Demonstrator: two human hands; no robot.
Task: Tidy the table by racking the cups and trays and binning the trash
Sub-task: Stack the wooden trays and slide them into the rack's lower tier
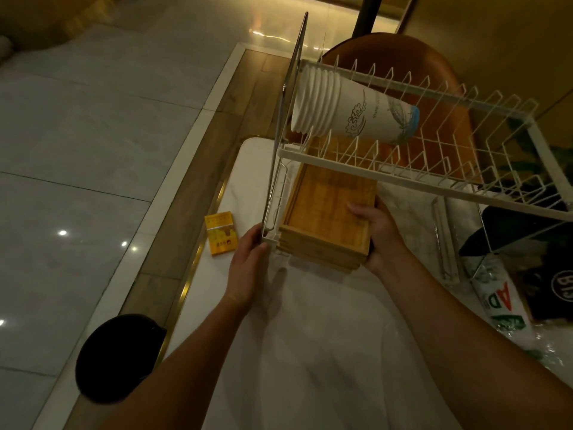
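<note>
Right hand (379, 234) grips stack of wooden trays (328, 218) at frame centre, in rack (403, 169) lower tier. Left hand (251, 256) closed on rack's near corner post. Nested cups (347, 110) lie on upper tier. Yellow box (220, 233) on surface (310, 352), left.

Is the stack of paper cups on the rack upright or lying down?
Lying down: the stack of paper cups rests sideways across the rack's upper tier, rims facing left.

I see a dim, warm yellow picture; ceiling lights glare as spots on the glossy floor (77, 144). Straight lines bow toward the edges, and the right corner sinks into murky shadow.
</note>
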